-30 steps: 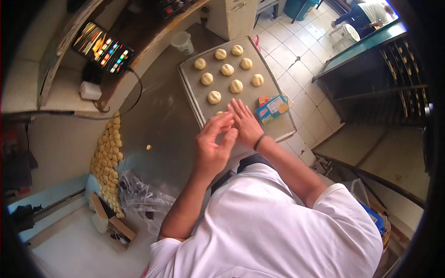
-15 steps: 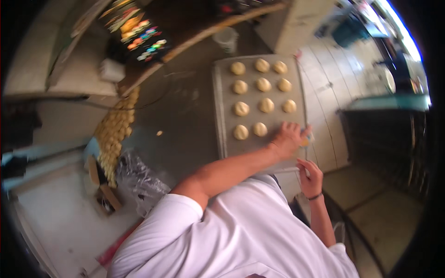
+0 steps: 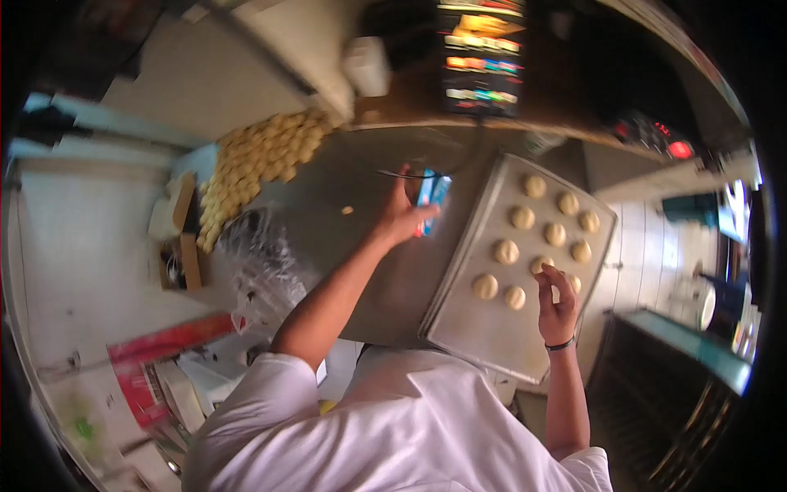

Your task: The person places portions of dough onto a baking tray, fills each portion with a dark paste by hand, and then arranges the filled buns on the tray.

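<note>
My left hand [image 3: 399,215] is closed around a small blue carton [image 3: 435,190] above the grey metal tabletop [image 3: 381,283], left of the baking tray. The tray [image 3: 459,324] lies at a slant and bears several round, pale dough balls [image 3: 507,252] in rows. Over its right part, my right hand [image 3: 559,307] has its fingers bent and drawn together, the tips at the near edge of one dough ball [image 3: 540,263]. Whether anything small sits between those fingertips is hidden.
A heap of small dough pieces [image 3: 266,152] covers the far left of the table, with crumpled clear plastic [image 3: 258,254] and an open cardboard box [image 3: 182,238] nearer. A dark cable [image 3: 393,173] hangs across the far side. A dark rack [image 3: 656,361] stands at right.
My left hand has gone from the tray's right side to the table left of it, now with the blue carton. My right hand has moved from the tray's near edge over the dough balls. The view turned.
</note>
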Motion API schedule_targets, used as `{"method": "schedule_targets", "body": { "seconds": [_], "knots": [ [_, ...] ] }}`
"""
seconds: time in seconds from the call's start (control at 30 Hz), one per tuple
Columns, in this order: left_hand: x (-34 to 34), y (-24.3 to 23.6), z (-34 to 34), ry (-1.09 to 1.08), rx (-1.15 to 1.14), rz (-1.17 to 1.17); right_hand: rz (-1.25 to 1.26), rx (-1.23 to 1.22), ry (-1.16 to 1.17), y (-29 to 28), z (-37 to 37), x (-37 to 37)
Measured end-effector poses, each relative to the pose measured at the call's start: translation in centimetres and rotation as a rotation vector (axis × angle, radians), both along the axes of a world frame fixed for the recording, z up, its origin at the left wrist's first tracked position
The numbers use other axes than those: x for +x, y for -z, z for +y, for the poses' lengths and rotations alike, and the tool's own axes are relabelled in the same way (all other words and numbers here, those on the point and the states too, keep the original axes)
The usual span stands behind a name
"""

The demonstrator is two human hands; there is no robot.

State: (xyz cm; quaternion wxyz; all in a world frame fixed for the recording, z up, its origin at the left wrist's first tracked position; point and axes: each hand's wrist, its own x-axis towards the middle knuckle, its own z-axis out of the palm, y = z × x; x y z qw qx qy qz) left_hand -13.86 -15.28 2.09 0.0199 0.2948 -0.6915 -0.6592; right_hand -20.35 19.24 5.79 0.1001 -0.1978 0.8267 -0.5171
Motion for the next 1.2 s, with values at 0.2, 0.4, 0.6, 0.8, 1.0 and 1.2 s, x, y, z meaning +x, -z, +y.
{"method": "schedule_targets", "body": {
  "seconds": [0.2,0.4,0.6,0.8,1.0,1.2],
  "knots": [
    [0.5,3.4,-9.7,-0.198,-0.528,0.011,0.201,-0.044,-0.57,0.6,-16.6,-0.9],
    [12.5,0.1,-4.4,-0.441,-0.777,0.059,0.41,-0.174,-0.816,1.2,-31.5,3.5],
    [31.2,-3.2,2.2,-0.451,-0.592,0.073,0.592,0.085,-0.899,8.0,-46.0,8.0],
    [40.0,-2.8,-0.4,-0.651,-0.634,-0.031,0.468,0.476,-0.655,10.2,-57.5,12.0],
    [42.3,0.8,-9.3,-0.804,-0.287,-0.299,-0.116,0.227,-0.594,9.0,-52.7,13.5],
    [46.0,1.1,-12.7,-0.773,-0.707,-0.106,-0.639,0.009,-0.66,8.5,-27.6,20.2]
  ]
}}
